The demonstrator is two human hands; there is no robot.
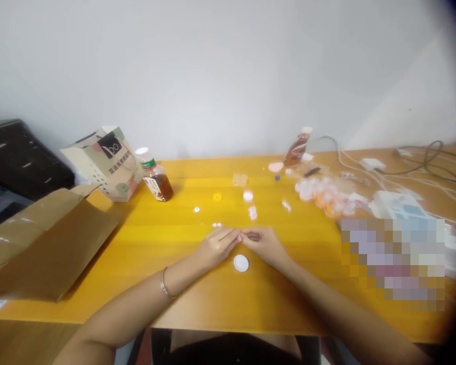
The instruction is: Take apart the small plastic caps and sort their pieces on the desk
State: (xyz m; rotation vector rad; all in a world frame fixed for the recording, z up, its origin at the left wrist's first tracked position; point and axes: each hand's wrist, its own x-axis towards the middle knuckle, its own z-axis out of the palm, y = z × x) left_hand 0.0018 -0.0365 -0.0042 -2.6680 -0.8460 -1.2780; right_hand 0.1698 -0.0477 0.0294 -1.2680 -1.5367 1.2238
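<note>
My left hand and my right hand meet over the middle of the table, fingertips together. Between them they pinch a small white piece, too blurred and too covered by fingers to name. Just below the fingers a round white disc lies flat on the table. Beyond the hands are small white bits, another white bit, a clear-and-pinkish small piece, a round white cap-like thing and a yellow disc.
On the left stand a cardboard box, a paper bag and a bottle of brown drink. Another brown bottle stands at the back right. Clustered plastic pieces, cables and a pixelated patch fill the right side.
</note>
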